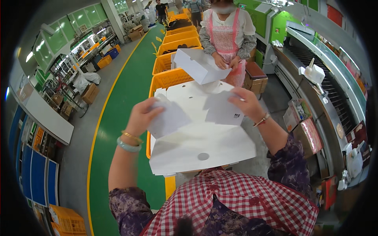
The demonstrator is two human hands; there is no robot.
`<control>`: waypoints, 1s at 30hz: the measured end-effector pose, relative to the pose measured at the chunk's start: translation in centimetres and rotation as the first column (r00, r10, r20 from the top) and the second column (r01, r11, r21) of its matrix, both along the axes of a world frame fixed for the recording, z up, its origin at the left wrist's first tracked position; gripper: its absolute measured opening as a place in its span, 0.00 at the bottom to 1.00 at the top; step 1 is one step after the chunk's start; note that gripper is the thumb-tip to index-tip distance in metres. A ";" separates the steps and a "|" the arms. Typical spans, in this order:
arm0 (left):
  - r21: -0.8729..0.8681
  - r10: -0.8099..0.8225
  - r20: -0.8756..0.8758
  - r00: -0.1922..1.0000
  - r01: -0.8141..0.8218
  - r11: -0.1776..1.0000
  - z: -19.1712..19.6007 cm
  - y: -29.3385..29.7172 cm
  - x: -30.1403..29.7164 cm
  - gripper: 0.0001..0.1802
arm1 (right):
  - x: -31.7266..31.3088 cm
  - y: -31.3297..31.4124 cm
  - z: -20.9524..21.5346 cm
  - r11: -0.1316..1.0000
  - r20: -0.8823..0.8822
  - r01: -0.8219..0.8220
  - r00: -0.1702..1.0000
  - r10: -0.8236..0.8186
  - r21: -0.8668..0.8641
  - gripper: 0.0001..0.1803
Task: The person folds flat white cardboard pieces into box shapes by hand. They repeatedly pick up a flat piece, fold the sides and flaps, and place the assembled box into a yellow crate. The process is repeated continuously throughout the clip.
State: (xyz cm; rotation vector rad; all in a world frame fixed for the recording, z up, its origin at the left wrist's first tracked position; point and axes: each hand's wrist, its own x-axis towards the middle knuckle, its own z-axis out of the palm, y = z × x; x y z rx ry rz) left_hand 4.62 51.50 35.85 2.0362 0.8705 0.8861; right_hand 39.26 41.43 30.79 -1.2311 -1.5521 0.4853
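Left hand (143, 115) and right hand (249, 104) hold an open white carton (193, 143) by its side flaps (170, 120)

The white carton lies unfolded between the two hands, its near panel spreading below them toward the wearer's checked apron (236, 196). The left hand is nearly closed, thumb and fingers pinching the flap on its side; the right hand pinches the opposite flap in much the same way, slightly higher up. A round hole (203, 156) shows in the near panel, below and between the hands. A gold bangle (132, 137) and a pale green one (128, 145) circle the left wrist, and a thin bracelet (261, 119) the right.

Beyond the hands, a co-worker in a pink-trimmed apron (224, 33) holds another white box (201, 66), tilted. A row of yellow crates (157, 83) runs away ahead of the left hand; to that hand's left lies a green walkway (114, 137) edged by a yellow line (98, 126). Well to the right of the right hand stand a roller conveyor (309, 65) and, nearer, some stacked cardboard boxes (309, 137).
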 end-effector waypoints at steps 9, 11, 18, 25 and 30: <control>-0.011 -0.252 -0.286 0.925 0.260 0.966 2.4 -3.5 3.8 0.11 | -3.4 0.4 4.5 0.972 0.187 -0.081 0.982 0.039 0.222 0.09; -0.055 -0.282 -0.334 0.899 0.280 0.958 2.2 -3.9 4.2 0.11 | -3.8 -0.2 5.0 0.938 0.359 -0.172 0.932 0.056 0.301 0.08; -0.011 -0.313 -0.304 0.900 0.325 0.946 1.0 -5.8 3.9 0.09 | -4.8 -2.5 5.3 0.927 0.527 -0.294 0.839 0.135 0.231 0.06; -0.006 -0.253 -0.303 0.919 0.264 0.965 -1.1 -8.7 3.7 0.07 | -5.7 -4.4 5.2 0.927 0.645 -0.375 0.712 0.279 0.013 0.06; -0.076 -0.119 -0.365 0.923 0.098 0.992 -1.6 -10.3 2.8 0.07 | -6.3 -6.1 4.4 0.923 0.705 -0.339 0.609 0.364 -0.183 0.07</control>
